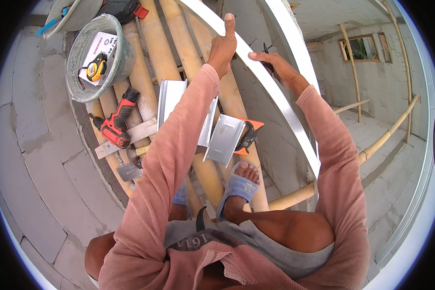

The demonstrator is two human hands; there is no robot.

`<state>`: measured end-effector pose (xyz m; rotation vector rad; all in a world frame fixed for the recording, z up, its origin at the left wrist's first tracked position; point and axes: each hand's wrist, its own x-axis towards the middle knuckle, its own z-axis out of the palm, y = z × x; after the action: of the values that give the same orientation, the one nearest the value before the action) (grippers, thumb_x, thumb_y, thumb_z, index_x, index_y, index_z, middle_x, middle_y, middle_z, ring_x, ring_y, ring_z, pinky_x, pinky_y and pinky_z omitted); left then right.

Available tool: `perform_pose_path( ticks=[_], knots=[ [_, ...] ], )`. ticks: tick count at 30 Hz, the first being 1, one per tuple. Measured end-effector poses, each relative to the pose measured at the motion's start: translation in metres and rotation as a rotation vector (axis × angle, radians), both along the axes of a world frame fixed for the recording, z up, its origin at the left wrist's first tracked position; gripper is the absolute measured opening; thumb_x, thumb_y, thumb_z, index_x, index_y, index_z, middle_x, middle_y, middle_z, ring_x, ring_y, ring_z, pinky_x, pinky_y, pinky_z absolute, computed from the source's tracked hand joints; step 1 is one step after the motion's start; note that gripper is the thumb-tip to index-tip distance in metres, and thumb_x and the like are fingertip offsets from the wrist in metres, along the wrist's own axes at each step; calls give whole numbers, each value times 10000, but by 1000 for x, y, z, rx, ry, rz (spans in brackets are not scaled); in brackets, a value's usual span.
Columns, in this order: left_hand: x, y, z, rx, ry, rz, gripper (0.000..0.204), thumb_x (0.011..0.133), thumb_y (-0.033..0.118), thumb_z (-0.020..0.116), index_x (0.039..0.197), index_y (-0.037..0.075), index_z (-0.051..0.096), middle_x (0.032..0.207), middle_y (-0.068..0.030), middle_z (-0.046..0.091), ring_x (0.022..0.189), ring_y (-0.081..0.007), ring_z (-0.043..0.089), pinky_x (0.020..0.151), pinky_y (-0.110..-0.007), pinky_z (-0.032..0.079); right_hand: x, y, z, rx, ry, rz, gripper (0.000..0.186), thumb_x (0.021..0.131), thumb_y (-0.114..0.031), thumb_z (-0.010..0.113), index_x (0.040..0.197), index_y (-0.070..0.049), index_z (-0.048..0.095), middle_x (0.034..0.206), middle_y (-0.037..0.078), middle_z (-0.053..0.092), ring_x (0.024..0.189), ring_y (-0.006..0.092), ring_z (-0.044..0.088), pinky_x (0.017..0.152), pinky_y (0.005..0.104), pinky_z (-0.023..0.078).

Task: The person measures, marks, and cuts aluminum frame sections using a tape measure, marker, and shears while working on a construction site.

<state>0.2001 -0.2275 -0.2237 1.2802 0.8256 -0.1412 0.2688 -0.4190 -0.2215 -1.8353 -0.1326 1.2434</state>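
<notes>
A long white strip [287,108], seemingly a metal profile, curves across the view in front of me. My left hand [221,52] is closed at its near edge, thumb pointing up and away; the other fingers are mostly hidden. Further right, my right hand [281,69] rests its thumb on the same strip. Between its fingers is a slim black pen-like tool [266,50], partly hidden. Short silver metal channel pieces [225,138] lie below my left forearm, beside an orange tool with a black handle [249,137].
Bamboo poles [176,36] form the platform under my sandalled feet. A red and black cordless drill [118,121] lies left. Behind it, a grey bucket [75,65] holds a yellow tape measure [96,67] and a white box. Another white strip [299,41] runs at right, above a lower room.
</notes>
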Motion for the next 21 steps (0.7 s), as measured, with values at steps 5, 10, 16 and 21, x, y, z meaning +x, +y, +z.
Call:
perform_pose_path(
  ticks=[5,10,16,21],
  knots=[
    [13,13,-23,106,27,-38,1214,848,953,268,1159,-177,581,975,-162,591,767,-209,548,589,-364,475,-11,19,-2,194,117,-138,573,833,-557,758,1143,-81,682,970,16,642,899,108,587,829,236,439],
    [5,38,-31,201,33,-215,1263,872,919,292,1410,-216,416,1479,-331,466,1229,-358,640,896,-405,594,-6,20,-31,245,197,-165,657,872,-487,752,1306,-11,623,1230,110,649,1105,184,614,984,324,486],
    [-39,69,22,-46,83,-374,1075,889,722,632,1393,-207,434,1382,-394,515,1210,-371,654,935,-419,604,-19,30,-19,170,223,-113,685,829,-583,744,1270,-66,664,1041,86,688,880,153,641,787,262,488],
    [-60,66,17,33,39,-262,1267,766,757,728,1483,-202,313,1468,-375,423,1363,-431,506,1063,-456,497,-20,27,-24,188,239,-138,694,836,-585,738,1280,-56,660,1074,93,690,941,167,644,849,270,485]
  ],
)
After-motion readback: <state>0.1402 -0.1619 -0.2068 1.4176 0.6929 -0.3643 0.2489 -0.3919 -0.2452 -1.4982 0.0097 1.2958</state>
